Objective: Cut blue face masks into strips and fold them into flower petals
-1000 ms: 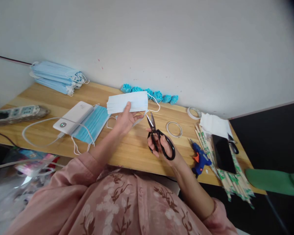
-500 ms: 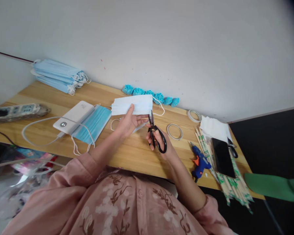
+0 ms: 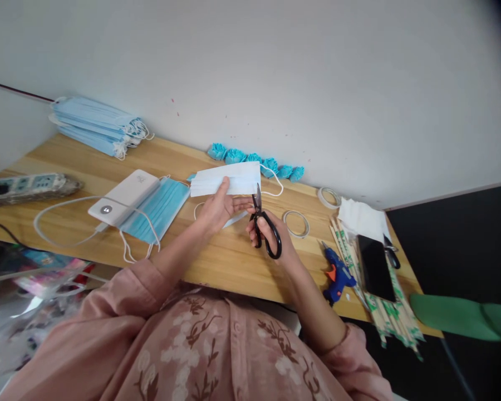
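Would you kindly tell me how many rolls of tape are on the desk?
2: one roll lies right of the scissors, the other roll farther back, nearer the wall.

Makeshift craft corner indoors; whether it is housed in a home or a small workshop cannot be told. Wooden table [image 3: 217,267] pushed against a plain, speckled wall [image 3: 317,83]. Handicraft indicated by blue rosettes [image 3: 235,156] lined up along the far edge, scissors [image 3: 258,206] in use, and, at right, a glue gun [image 3: 338,273] and wrapped sticks [image 3: 390,312]. Face masks [image 3: 98,125] stacked far left. Everyday use suggested by a phone [image 3: 376,267] laid on the sticks and a power strip [image 3: 31,186] placed at left.
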`<state>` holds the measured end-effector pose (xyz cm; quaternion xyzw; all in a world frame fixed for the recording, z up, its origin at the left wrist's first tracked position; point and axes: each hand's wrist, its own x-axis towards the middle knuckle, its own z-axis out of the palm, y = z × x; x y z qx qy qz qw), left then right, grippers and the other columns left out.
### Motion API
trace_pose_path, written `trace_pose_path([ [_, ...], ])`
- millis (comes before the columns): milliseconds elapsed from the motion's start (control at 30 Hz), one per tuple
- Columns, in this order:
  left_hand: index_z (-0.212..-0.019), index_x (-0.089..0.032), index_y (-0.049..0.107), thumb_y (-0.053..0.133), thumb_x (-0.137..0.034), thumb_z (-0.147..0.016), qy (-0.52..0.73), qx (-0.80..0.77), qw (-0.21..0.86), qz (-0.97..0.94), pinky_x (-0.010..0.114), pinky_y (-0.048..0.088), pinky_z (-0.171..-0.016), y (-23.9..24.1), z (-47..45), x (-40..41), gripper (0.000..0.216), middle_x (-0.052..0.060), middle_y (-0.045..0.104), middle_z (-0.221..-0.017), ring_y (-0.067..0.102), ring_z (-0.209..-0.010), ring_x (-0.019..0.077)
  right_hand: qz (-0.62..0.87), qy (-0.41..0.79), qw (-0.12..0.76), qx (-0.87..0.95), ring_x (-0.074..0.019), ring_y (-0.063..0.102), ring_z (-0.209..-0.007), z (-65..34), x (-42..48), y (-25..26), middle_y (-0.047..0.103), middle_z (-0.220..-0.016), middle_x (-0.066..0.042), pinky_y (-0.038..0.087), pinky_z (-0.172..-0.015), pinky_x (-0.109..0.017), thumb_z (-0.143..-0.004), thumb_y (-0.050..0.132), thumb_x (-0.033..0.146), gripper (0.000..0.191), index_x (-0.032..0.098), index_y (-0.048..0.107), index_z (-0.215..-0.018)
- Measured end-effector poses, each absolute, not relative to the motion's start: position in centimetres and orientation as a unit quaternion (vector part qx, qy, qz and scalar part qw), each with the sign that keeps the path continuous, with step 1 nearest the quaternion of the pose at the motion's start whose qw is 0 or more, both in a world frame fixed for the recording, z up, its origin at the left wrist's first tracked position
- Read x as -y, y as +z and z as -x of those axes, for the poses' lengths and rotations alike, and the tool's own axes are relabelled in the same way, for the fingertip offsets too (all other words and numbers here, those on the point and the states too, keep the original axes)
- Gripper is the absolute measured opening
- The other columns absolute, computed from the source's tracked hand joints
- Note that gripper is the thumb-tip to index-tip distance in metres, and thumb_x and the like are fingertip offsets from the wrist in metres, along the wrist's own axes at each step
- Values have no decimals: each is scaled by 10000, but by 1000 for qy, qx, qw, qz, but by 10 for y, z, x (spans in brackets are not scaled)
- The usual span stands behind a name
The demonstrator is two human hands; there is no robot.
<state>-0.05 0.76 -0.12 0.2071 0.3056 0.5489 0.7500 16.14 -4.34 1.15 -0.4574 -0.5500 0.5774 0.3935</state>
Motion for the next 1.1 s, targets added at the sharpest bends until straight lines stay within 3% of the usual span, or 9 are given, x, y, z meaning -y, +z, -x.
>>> trace_pose_path([
  [200,-1202,-19,659,290,-536,-1058,558,-299,737,-234,339,560,-910,1,-2,-5,651,202,792,-947,773,-828,224,436,560,407,575,-114,609,-567,-162,37,10,667,-772,-13,503,-528,-249,-831,656,676,580,188,619,-1141],
  [467,-1121,-50,679,358,-515,-1050,573,-307,721,-242,334,567,-878,-4,-3,-3,569,195,794,-934,775,-823,229,396,522,478,585,-96,561,-485,-159,34,-13,638,-735,9,450,-457,-238,-882,628,626,501,187,623,-1123],
  [767,-1217,-57,646,460,-555,-1008,593,-305,697,-264,356,581,-895,-4,-11,2,571,196,790,-994,773,-898,245,402,504,483,593,-92,542,-484,-160,37,-16,606,-695,23,442,-478,-240,-890,612,636,451,197,621,-995],
  [1100,-1264,-53,628,493,-594,-980,595,-313,683,-286,378,579,-918,-4,-13,4,626,194,791,-982,767,-948,262,418,502,479,586,-90,527,-477,-160,38,-17,600,-718,27,428,-465,-242,-871,606,679,514,205,620,-1071],
])
